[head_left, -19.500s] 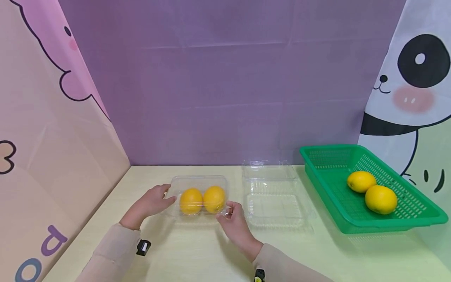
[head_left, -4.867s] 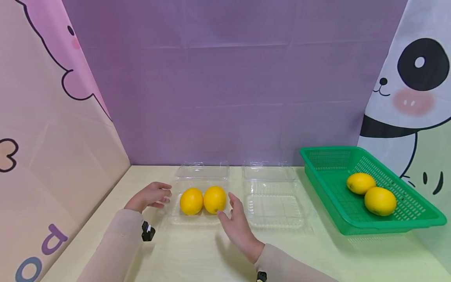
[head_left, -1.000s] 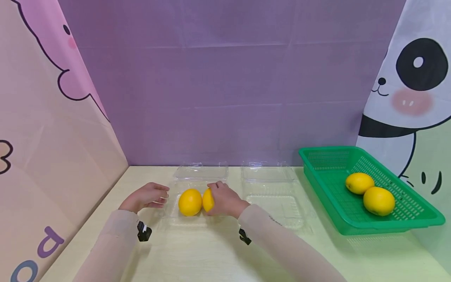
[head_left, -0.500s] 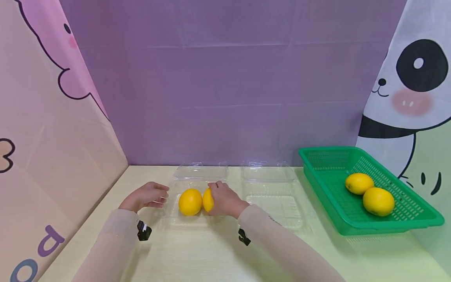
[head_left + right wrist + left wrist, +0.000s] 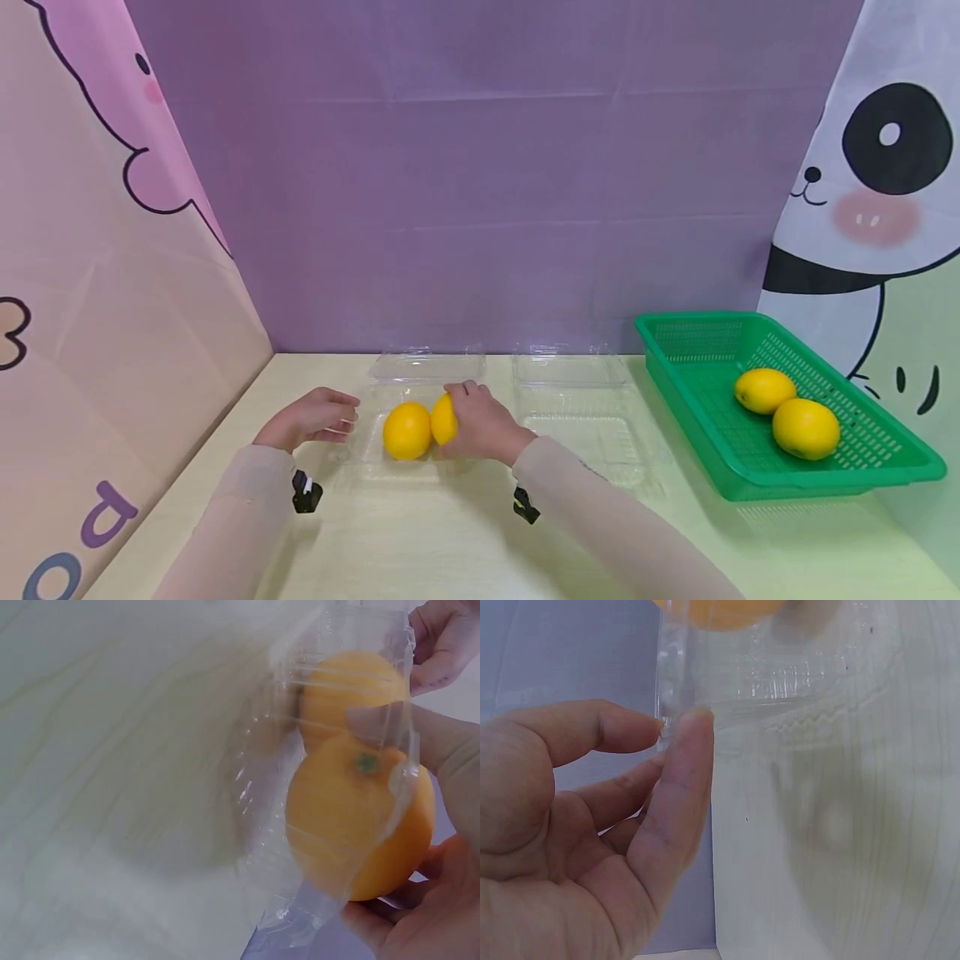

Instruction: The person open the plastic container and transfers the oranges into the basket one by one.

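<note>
Two oranges sit side by side in the base of a clear plastic clamshell container (image 5: 375, 467), its lid (image 5: 429, 367) folded back. My right hand (image 5: 483, 425) grips the right orange (image 5: 443, 421) from its right side. In the right wrist view, thumb and fingers wrap that orange (image 5: 352, 832), its green stem mark showing below the thumb. The left orange (image 5: 407, 432) lies beside it, untouched by the fingers. At the container's left edge, my left hand (image 5: 315, 418) pinches the rim between thumb and fingertips, seen close up in the left wrist view.
A second clear clamshell container (image 5: 585, 442) stands open to the right. Farther right, a green plastic basket (image 5: 690, 417) holds two yellow fruits (image 5: 806, 428). A purple cloth backdrop (image 5: 450, 208) rises behind the pale table (image 5: 420, 542), with printed panels on both sides.
Long before, the lid covered both oranges; later it was folded back. My right hand then moved onto the right orange and just now raises it slightly. My left hand stays put.
</note>
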The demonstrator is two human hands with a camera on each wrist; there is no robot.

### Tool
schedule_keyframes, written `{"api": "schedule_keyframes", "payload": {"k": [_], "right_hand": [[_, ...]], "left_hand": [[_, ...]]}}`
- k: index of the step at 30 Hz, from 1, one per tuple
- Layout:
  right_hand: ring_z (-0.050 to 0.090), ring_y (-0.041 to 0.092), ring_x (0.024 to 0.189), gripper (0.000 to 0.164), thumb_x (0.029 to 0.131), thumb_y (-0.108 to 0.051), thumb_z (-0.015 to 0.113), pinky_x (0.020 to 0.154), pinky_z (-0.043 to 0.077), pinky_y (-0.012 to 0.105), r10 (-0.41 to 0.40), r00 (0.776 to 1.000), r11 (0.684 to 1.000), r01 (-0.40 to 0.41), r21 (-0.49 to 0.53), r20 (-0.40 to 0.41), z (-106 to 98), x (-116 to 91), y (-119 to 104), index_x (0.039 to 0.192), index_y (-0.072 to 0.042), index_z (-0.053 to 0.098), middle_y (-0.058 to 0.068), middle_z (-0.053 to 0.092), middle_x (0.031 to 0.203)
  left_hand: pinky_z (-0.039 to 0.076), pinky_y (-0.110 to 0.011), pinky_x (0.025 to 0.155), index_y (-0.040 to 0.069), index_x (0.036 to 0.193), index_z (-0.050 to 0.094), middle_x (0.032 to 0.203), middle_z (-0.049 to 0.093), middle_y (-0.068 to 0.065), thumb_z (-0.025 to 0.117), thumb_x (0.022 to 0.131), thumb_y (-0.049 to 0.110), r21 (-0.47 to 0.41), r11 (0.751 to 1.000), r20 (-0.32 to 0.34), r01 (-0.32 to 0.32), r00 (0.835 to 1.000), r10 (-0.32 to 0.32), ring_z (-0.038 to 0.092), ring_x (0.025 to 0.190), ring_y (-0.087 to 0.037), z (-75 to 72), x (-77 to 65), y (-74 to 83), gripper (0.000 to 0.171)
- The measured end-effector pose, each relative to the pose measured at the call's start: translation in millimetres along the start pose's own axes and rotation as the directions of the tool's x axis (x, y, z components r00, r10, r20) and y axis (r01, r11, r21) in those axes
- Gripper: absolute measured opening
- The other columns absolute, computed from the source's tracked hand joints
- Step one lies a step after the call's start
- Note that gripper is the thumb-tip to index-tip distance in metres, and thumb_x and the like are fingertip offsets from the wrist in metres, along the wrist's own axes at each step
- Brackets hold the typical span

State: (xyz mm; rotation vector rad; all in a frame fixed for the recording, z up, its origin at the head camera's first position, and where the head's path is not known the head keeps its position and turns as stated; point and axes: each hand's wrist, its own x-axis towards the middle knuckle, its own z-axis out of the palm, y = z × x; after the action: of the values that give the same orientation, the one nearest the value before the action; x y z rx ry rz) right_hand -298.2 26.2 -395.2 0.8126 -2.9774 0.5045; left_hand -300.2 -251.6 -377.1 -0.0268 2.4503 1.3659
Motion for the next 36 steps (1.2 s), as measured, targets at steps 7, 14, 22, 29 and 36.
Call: {"api": "schedule_keyframes", "payload": {"k": [7,14,22,29,36], "right_hand": [[0.05,0.025,0.115,0.093,0.074,-0.04,0.086,0.089,0.053,0.036,0.003,1.0,1.0,-0.003,0.004,-0.013,-5,-2,1,0.149,-0.008,0.04,0.011,0.049,0.139],[0.052,0.026,0.111,0.092,0.075,-0.04,0.086,0.087,0.054,0.035,0.0,1.0,1.0,0.001,0.026,-0.023,-12,-5,0,0.149,-0.01,0.04,0.01,0.05,0.138],[0.052,0.027,0.111,0.092,0.076,-0.039,0.086,0.09,0.053,0.037,-0.035,0.998,0.997,0.039,0.071,-0.054,-26,-9,1,0.148,-0.006,0.04,0.012,0.049,0.137],[0.052,0.029,0.112,0.092,0.075,-0.036,0.087,0.091,0.053,0.039,-0.045,0.997,0.994,0.052,0.096,-0.069,-36,-12,4,0.148,-0.005,0.041,0.014,0.049,0.138],[0.052,0.027,0.11,0.092,0.075,-0.036,0.086,0.088,0.053,0.038,-0.031,0.996,0.988,0.042,0.145,-0.08,-46,-18,13,0.148,-0.005,0.041,0.013,0.05,0.136]], "left_hand": [[0.059,-0.036,0.083,-0.017,0.14,0.041,0.124,0.057,-0.029,0.053,0.097,0.008,0.002,1.0,-0.004,0.002,1.0,-0.002,0.062,0.097,-0.029,0.0,2.0,-1.6,0.052],[0.059,-0.037,0.084,-0.017,0.14,0.042,0.125,0.057,-0.029,0.054,0.098,0.009,0.014,1.0,-0.007,0.003,1.0,-0.003,0.062,0.098,-0.029,-0.2,2.0,-2.0,0.051],[0.058,-0.037,0.085,-0.017,0.139,0.042,0.124,0.058,-0.029,0.054,0.097,0.008,0.006,1.0,-0.006,-0.002,1.0,0.002,0.062,0.099,-0.031,0.0,1.6,-2.6,0.05],[0.058,-0.039,0.087,-0.017,0.139,0.042,0.125,0.056,-0.029,0.054,0.097,0.009,0.009,1.0,-0.013,0.003,1.0,-0.003,0.062,0.1,-0.033,0.3,0.6,-0.8,0.051],[0.057,-0.04,0.088,-0.017,0.139,0.042,0.125,0.056,-0.029,0.054,0.097,0.009,0.003,1.0,-0.016,0.008,1.0,-0.008,0.062,0.1,-0.032,1.2,0.5,-1.5,0.051]]}}
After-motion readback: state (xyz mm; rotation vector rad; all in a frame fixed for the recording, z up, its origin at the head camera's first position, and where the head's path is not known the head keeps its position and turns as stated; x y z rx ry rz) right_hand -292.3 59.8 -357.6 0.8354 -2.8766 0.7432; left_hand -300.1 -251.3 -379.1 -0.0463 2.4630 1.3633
